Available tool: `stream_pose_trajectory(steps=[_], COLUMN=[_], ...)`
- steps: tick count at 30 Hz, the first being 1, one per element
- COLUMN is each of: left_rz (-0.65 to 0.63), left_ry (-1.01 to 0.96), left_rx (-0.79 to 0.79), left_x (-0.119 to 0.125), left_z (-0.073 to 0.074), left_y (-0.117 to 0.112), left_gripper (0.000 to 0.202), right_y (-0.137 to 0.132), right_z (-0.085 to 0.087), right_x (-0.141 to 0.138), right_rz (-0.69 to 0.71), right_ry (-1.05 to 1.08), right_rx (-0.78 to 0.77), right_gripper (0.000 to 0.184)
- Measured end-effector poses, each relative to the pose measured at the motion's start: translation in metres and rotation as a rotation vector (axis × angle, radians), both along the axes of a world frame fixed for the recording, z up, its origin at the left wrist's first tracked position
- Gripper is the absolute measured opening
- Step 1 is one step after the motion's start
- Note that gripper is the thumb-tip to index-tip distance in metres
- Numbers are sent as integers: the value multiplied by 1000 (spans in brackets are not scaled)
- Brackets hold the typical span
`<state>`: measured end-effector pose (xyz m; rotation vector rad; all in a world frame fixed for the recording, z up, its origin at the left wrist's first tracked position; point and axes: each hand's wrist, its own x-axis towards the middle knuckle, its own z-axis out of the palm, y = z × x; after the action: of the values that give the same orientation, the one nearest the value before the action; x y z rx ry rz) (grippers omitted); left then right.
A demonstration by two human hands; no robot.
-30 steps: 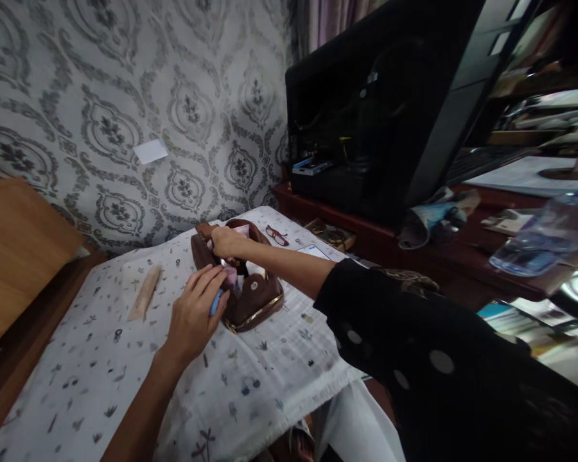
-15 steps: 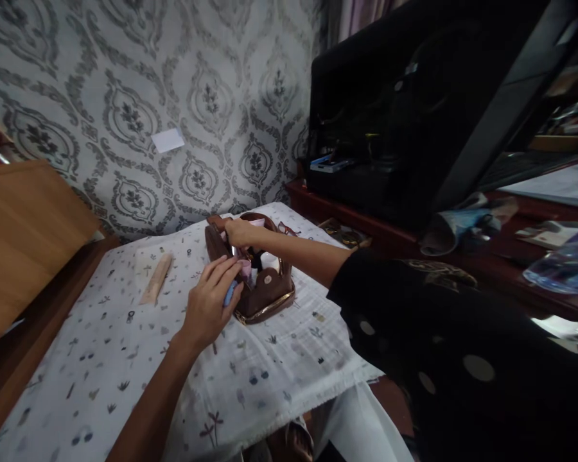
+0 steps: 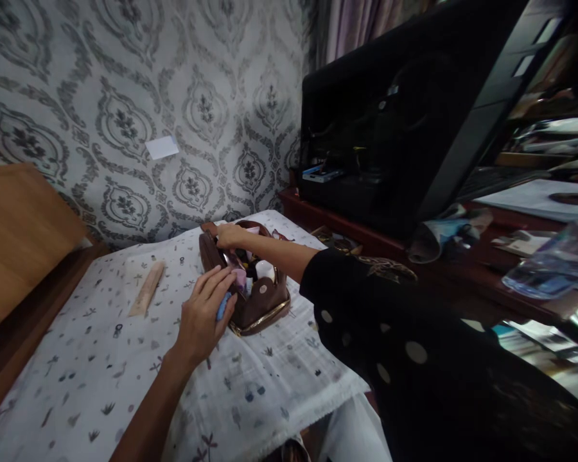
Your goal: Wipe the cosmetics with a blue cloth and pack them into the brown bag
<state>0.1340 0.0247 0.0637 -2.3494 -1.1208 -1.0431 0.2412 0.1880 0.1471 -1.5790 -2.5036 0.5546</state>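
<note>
A brown handbag (image 3: 257, 308) with a gold zip lies open on the cloth-covered table. Pink and white items (image 3: 266, 269) show inside it. My left hand (image 3: 205, 314) rests at the bag's near left side, a small blue item (image 3: 223, 307) between its thumb and fingers. At the bag's far end is my right hand (image 3: 231, 236), curled over the opening beside a brown tab. Its fingertips are hidden, and what they grip I cannot make out. Left of the bag, a beige tube (image 3: 147, 289) lies apart from both hands.
The patterned white cloth (image 3: 125, 385) covers the table up to the wallpapered wall. A wooden panel (image 3: 24, 244) stands on the left. To the right are a large black screen (image 3: 390, 141), a clear plastic bottle (image 3: 553, 269) and papers on a dark red surface.
The whole view has shifted slightly, so the table and bag sit a little further left and lower. Both hands keep nearly the same places at the bag.
</note>
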Motion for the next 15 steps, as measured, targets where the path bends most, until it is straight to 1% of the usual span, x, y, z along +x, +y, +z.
stream_pose_trajectory(steps=[4, 7, 11, 15], left_rz=[-2, 0, 1, -9], left_ry=[0, -5, -2, 2], left_rx=[-3, -6, -6, -3], left_x=[-1, -1, -2, -2], left_z=[-1, -2, -3, -2], left_y=[0, 0, 0, -1], left_gripper=[41, 40, 40, 40], right_y=[0, 3, -1, -19], right_z=[-1, 5, 26, 46], right_x=[-3, -2, 8, 25], right_rz=[-32, -65, -68, -17], right_ry=[31, 63, 98, 140], right_rx=[-9, -15, -24, -33], right_gripper=[15, 13, 13, 14])
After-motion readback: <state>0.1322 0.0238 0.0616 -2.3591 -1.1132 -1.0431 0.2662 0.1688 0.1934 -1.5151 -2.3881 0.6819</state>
